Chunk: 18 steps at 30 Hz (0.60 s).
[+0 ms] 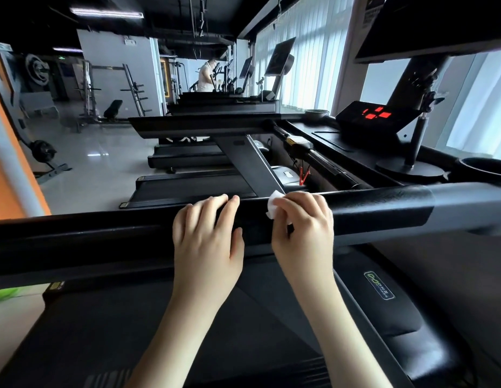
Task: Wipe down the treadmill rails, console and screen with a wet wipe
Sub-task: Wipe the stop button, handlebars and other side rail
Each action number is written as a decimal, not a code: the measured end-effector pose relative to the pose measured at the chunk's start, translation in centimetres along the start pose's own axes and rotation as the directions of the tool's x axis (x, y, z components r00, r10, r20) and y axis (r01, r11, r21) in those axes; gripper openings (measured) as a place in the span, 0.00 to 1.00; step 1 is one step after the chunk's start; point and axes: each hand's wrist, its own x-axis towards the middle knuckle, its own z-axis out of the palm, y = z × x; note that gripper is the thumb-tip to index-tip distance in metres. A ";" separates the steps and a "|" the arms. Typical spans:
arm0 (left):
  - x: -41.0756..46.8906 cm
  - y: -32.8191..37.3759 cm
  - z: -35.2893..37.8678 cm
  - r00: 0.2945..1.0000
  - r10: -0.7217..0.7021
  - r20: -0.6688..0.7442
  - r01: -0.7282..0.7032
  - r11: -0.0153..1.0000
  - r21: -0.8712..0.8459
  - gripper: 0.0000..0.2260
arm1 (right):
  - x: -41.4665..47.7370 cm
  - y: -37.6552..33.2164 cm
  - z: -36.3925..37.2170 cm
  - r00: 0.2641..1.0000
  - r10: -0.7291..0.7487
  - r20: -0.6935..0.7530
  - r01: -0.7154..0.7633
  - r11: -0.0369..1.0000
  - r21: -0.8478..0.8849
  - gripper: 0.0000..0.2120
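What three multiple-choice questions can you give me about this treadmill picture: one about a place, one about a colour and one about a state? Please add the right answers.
1. Where is the wet wipe?
A. In a cup holder
B. Against the rail, in the right hand
C. On the belt

2. What colour are the lit marks on the console?
A. Green
B. Blue
C. Red

3. What is the left hand doing?
A. Resting on the rail, holding nothing
B. Pinching the wipe
C. Pressing a console button

Answers:
1 B: the white wipe shows at the right hand, pinched against the black rail.
2 C: the marks glow red on the dark panel.
3 A: the hand lies over the rail with nothing in it.
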 end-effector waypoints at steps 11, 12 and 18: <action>-0.2 -2.0 -1.4 0.999 -0.026 -0.027 0.024 0.996 -0.089 0.19 | 5.3 -1.0 0.1 0.856 0.160 0.491 -0.106 0.985 -0.136 0.06; -0.3 -2.3 -1.5 0.999 -0.040 -0.037 0.037 0.997 -0.075 0.19 | 5.1 -0.8 -0.4 0.872 0.157 0.464 -0.121 0.987 -0.107 0.05; -0.6 -2.9 -1.4 0.998 -0.032 -0.058 0.029 0.998 -0.056 0.18 | 3.6 -0.7 0.5 0.962 0.123 0.245 -0.069 0.974 -0.216 0.09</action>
